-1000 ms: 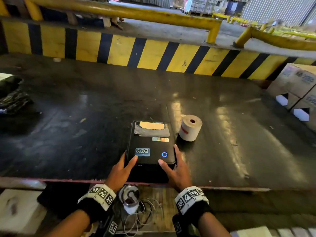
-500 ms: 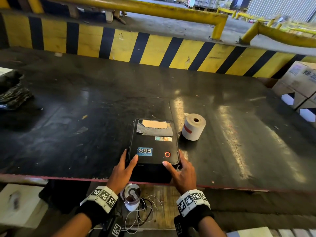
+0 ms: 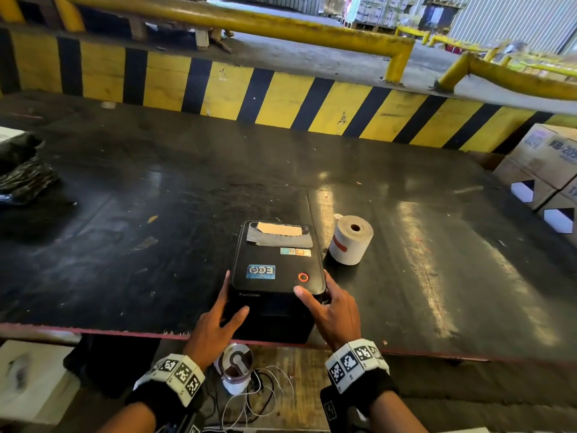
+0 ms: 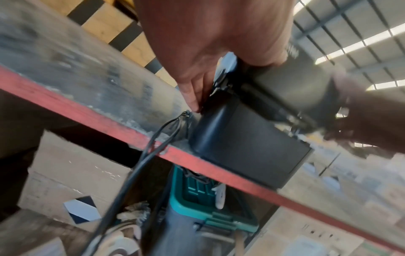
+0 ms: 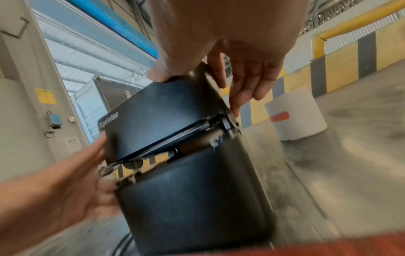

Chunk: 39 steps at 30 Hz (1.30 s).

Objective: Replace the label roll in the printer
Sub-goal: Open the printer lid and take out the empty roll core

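Observation:
A black label printer (image 3: 274, 260) stands at the table's near edge, its button ring glowing red. In the right wrist view its lid (image 5: 162, 110) sits slightly raised, with a gap above the base (image 5: 186, 190). My left hand (image 3: 218, 320) lies against the printer's left side, fingers straight, thumb on the front. My right hand (image 3: 334, 310) has its thumb on the lid's front right corner and straight fingers down the right side (image 5: 236, 100). A white label roll (image 3: 351, 242) with a red strip stands just right of the printer, untouched.
A black bag (image 3: 22, 176) lies at the table's far left. Cardboard boxes (image 3: 543, 164) stand at the right end. A yellow-and-black barrier (image 3: 281, 95) runs along the back. Below the red table edge (image 3: 93, 328) are a cup (image 3: 235, 370), cables and a green crate (image 4: 197, 204).
Both hands slid from the lid's front edge to the printer's sides. The button light turned from blue to red. The lid now stands ajar.

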Each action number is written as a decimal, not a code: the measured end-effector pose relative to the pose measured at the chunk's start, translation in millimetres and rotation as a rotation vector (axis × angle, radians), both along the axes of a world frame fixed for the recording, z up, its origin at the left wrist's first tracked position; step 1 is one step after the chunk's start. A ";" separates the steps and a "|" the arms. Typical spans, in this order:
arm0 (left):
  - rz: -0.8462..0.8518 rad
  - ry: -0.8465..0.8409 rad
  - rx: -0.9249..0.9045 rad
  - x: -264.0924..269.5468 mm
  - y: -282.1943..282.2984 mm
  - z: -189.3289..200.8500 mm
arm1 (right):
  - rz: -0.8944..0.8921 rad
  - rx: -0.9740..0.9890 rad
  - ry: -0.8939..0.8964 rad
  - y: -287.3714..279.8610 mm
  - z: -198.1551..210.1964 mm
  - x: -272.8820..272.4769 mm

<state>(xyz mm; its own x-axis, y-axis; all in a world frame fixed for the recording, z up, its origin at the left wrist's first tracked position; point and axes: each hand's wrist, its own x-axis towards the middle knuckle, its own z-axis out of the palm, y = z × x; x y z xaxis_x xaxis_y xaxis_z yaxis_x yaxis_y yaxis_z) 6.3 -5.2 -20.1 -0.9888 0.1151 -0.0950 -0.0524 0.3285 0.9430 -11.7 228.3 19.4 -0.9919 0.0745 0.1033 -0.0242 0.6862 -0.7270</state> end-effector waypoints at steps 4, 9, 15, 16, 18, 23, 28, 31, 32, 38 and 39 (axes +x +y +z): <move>0.018 0.013 -0.008 2.0 -2.6 -5.9 | -0.073 -0.021 0.000 -1.1 38.8 -26.4; 0.007 0.087 -0.099 3.7 -2.1 -11.6 | -0.142 -0.019 -0.091 -5.9 76.9 -70.4; 0.009 0.074 -0.066 -2.7 -4.1 -17.9 | -0.190 -0.067 -0.031 0.7 98.9 -126.7; 0.005 0.071 -0.058 -2.7 -4.4 -19.4 | -0.180 -0.065 -0.002 0.9 99.1 -133.8; 0.017 0.058 -0.051 -3.4 -4.9 -19.9 | -0.148 -0.063 0.041 -0.3 99.5 -143.9; 0.021 0.034 -0.071 -6.6 -4.8 -12.2 | -0.108 -0.108 0.121 -0.9 90.6 -162.7; -0.172 -0.079 -0.298 -26.5 -16.0 6.0 | -0.043 -0.197 0.189 2.6 64.7 -164.1; -0.161 -0.092 -0.500 -43.4 -20.3 14.0 | -0.003 -0.333 0.168 8.8 54.1 -153.9; -0.103 -0.044 -0.562 -50.6 -19.9 16.5 | -0.013 -0.350 0.162 11.5 45.7 -149.5; 0.074 0.111 -0.631 -97.5 -1.9 16.7 | 0.176 0.334 -0.060 9.8 -12.5 -115.4; 0.066 0.098 -0.654 -104.8 0.7 12.3 | 0.202 0.386 -0.115 7.1 -14.8 -106.9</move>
